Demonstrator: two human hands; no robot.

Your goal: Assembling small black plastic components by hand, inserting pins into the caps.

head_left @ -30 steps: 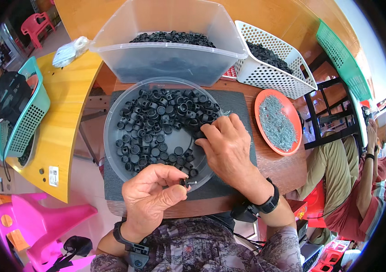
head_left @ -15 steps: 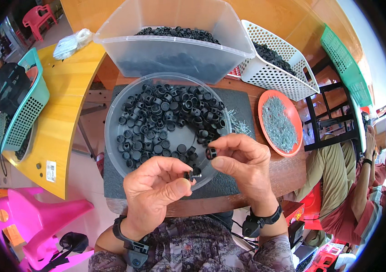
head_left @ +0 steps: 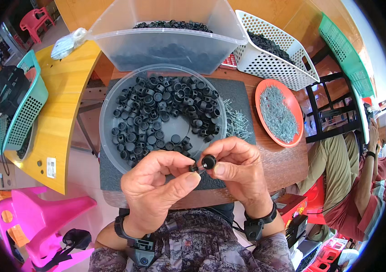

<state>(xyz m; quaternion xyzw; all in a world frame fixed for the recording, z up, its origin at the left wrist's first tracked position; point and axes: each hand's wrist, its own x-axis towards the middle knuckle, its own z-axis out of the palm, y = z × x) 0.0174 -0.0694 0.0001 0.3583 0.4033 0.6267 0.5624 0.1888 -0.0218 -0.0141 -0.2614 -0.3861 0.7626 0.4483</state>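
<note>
My left hand (head_left: 156, 186) pinches a small black plastic part (head_left: 193, 168) with a short shiny metal piece at its end, a screw or a spring. Between thumb and fingertips, my right hand (head_left: 240, 170) grips a round black plastic cap (head_left: 209, 162). The two parts meet or nearly meet at the metal piece; the fingers partly hide them. Both hands are over the near rim of a clear round tub (head_left: 103, 136), which holds many similar black caps (head_left: 143, 109).
Beyond the tub stands a clear bin (head_left: 166, 52) of black parts, beside a white perforated basket (head_left: 270, 68). Loose screws (head_left: 237, 120) lie on the dark mat (head_left: 243, 97); an orange plate (head_left: 299, 119) of screws sits at right. Another person (head_left: 338, 181) sits there.
My hands have come together, bringing the cap in my right hand up to the metal end of the left part. The cap has turned to show its round face.
</note>
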